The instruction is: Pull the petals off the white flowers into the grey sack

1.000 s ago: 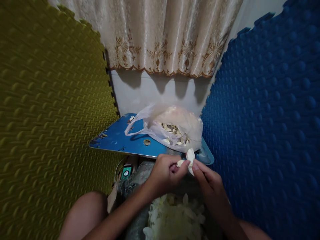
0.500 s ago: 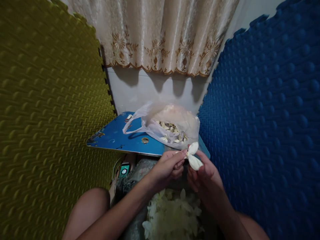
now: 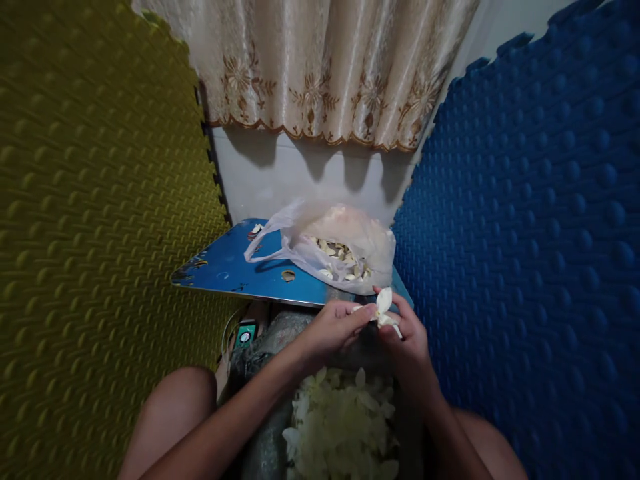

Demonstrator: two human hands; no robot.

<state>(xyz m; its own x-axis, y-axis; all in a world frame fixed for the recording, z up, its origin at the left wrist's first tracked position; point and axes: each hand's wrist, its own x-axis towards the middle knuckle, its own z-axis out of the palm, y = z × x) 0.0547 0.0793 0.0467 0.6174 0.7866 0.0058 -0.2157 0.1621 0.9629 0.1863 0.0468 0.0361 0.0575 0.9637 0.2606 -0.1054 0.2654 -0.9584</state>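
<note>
Between my two hands is a white artificial flower (image 3: 384, 303) with pale petals, one of them pointing up. My left hand (image 3: 334, 330) pinches it near its centre with thumb and forefinger. On the other side, my right hand (image 3: 407, 337) has its thumb and fingers closed on the lower petal, which looks folded. Just beyond them a thin white plastic bag (image 3: 370, 243) lies with its mouth towards the left, holding many loose petals (image 3: 340, 252). Below my hands, a pile of white flowers (image 3: 345, 420) rests between my legs, partly blurred.
The bag rests on a blue tabletop (image 3: 240, 267) with a worn round patch. A small white piece (image 3: 257, 230) lies at its back left. A phone-like device with a green screen (image 3: 245, 335) sits below. Yellow (image 3: 110, 200) and blue (image 3: 525, 200) foam mats rise on either side; a curtain (image 3: 320, 67) hangs behind.
The lower petal, spread flat before, is now bent under my right thumb. My right hand has shifted slightly left and closed in on the flower. The whole view has tilted a little.
</note>
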